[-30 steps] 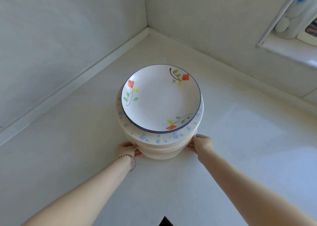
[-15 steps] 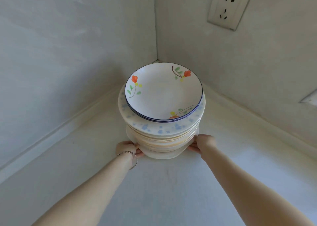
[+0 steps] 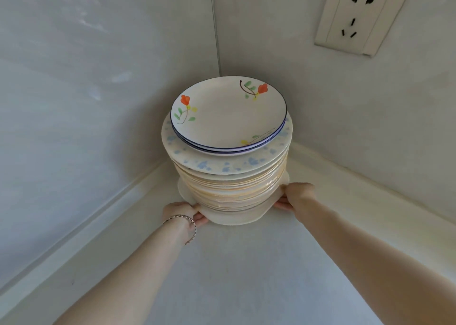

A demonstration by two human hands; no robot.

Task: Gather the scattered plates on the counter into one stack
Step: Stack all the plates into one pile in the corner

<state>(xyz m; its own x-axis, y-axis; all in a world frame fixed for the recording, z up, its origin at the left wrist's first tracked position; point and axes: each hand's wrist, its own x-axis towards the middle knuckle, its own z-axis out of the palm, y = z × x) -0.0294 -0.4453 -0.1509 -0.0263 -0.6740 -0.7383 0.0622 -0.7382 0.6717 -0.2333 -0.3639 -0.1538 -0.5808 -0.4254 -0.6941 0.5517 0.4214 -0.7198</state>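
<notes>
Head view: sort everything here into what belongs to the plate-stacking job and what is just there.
Job: plate stack, topped by the flowered plate; left hand and right hand, each gripping the bottom plate's rim; counter.
Just there: wall socket; bracelet on the left wrist.

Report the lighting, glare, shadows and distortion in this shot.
Head view: soft, even daylight; pale glare streaks on the glossy left wall; the plate stack throws a faint shadow onto that wall; the wide-angle lens leans the wall socket and stretches the near counter; the stack is in sharp focus.
</notes>
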